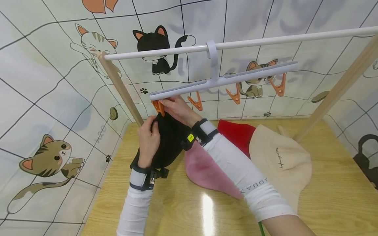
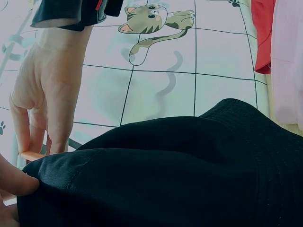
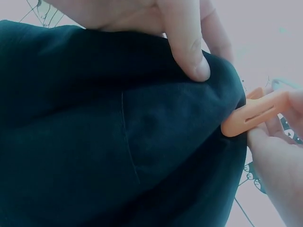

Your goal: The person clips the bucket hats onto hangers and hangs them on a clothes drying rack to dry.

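Observation:
A black bucket hat [image 1: 169,141] hangs beneath the left end of the white clip hanger [image 1: 183,89]. My left hand [image 1: 148,140] pinches the hat's edge between thumb and fingers; in the left wrist view its thumb presses the dark fabric [image 2: 156,184]. On the orange clip [image 1: 158,107] at that end, my right hand [image 1: 180,110] grips the handles. The right wrist view shows the clip's tips [image 3: 236,124] over the hat's edge, close beside the left thumb. Part of the hat lies hidden behind the right wrist.
The hanger hooks over a white rod [image 1: 265,41] between wooden posts [image 1: 121,88]. Several other orange clips [image 1: 234,95] hang from it. Below, a pink hat [image 1: 203,167], a red hat [image 1: 236,132] and a beige hat [image 1: 283,160] lie on the wooden table [image 1: 174,209].

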Available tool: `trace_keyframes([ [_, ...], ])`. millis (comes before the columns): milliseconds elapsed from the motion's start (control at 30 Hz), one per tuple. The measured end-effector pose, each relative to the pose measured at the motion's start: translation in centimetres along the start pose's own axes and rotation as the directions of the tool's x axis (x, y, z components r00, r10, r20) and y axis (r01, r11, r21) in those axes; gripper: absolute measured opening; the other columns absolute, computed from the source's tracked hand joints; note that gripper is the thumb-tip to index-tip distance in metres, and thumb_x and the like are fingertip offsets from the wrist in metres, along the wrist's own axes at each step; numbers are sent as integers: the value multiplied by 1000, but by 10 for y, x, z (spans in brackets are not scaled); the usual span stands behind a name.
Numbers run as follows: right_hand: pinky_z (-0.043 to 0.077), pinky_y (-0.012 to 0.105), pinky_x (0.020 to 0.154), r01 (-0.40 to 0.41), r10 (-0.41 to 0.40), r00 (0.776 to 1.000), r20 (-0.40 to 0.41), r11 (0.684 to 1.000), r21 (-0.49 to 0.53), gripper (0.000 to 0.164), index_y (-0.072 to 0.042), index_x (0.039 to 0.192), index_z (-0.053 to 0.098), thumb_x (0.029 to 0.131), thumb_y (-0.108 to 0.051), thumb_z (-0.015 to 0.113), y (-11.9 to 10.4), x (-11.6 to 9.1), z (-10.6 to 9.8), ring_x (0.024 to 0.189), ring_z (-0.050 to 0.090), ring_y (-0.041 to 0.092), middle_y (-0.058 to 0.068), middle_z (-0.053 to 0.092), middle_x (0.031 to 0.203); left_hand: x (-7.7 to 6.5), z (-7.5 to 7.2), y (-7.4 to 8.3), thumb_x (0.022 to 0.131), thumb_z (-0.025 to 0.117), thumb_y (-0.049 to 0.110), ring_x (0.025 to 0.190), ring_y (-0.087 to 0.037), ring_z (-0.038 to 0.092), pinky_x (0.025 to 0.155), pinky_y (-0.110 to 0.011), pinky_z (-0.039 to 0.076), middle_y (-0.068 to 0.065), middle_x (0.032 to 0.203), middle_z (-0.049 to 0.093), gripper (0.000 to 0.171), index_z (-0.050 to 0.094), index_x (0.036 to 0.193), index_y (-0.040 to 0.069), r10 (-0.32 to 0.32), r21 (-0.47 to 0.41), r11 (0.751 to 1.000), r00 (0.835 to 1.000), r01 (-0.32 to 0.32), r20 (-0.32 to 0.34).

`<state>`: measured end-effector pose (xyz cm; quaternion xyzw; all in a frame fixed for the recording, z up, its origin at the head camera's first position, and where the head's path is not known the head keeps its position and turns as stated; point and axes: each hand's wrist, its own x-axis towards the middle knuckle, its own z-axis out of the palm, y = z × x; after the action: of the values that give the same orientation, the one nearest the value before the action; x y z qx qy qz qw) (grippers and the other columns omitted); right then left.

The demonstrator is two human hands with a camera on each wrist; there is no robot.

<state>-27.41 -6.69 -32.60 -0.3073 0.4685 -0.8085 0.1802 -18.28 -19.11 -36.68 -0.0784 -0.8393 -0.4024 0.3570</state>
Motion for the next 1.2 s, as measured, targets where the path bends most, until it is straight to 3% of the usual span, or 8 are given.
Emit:
trace_keyframes([
  [200,38,35,103,13,-13,1000,5,1000,3,39,17,136,38,99,9,38,-1,-1,-3,115,51,21,31,42,139,0,0,-2,92,51,-7,81,-34,62,72,-47,46,-20,91,67,15,65,98,-6,-4,-2,1000,1000,4,1],
  [467,38,36,103,9,-9,1000,-22,999,38,34,18,131,44,97,10,42,-4,-4,-9,119,51,25,31,46,135,0,-1,-7,92,51,-7,84,-36,61,75,-48,46,-22,93,66,15,64,99,-7,-17,2,1000,1000,17,-5],
  [600,38,38,103,6,-4,1000,-29,998,66,26,12,120,54,96,11,42,-2,-8,-13,113,54,23,18,61,118,0,-4,-8,93,50,-6,85,-36,61,76,-48,46,-22,93,66,16,65,99,-7,-32,6,999,999,32,-9],
  [700,39,39,102,-11,13,999,-30,998,63,28,13,122,53,96,11,42,-1,-11,-16,108,57,22,5,64,106,0,-6,-11,93,50,-5,85,-36,61,77,-48,46,-22,95,66,16,65,100,-6,-48,8,999,999,48,-14],
  [800,38,39,103,-36,36,999,-13,999,41,34,19,130,44,97,10,41,-1,-15,-19,111,57,27,15,63,114,1,-7,-13,93,51,-5,86,-36,61,77,-48,45,-22,96,67,16,65,101,-6,-57,9,998,998,58,-20],
  [933,37,37,104,-60,60,998,17,998,20,37,21,134,38,99,8,38,0,-22,-27,118,53,31,31,48,134,2,-8,-15,93,50,-6,83,-36,60,74,-47,44,-22,95,66,17,65,101,-6,-62,7,998,998,62,-21],
  [1000,37,37,104,-72,72,997,13,997,15,38,20,135,38,99,8,38,1,-26,-30,119,53,30,33,42,138,1,-10,-16,93,50,-6,82,-36,59,73,-47,44,-22,95,66,17,65,101,-6,-62,9,998,998,62,-21],
  [1200,37,36,103,-88,88,996,-8,996,16,37,19,134,40,99,6,40,5,-36,-40,125,47,37,29,47,136,2,-13,-19,92,51,-5,83,-39,60,74,-48,44,-24,96,66,17,64,102,-6,-67,29,997,997,68,-32],
])
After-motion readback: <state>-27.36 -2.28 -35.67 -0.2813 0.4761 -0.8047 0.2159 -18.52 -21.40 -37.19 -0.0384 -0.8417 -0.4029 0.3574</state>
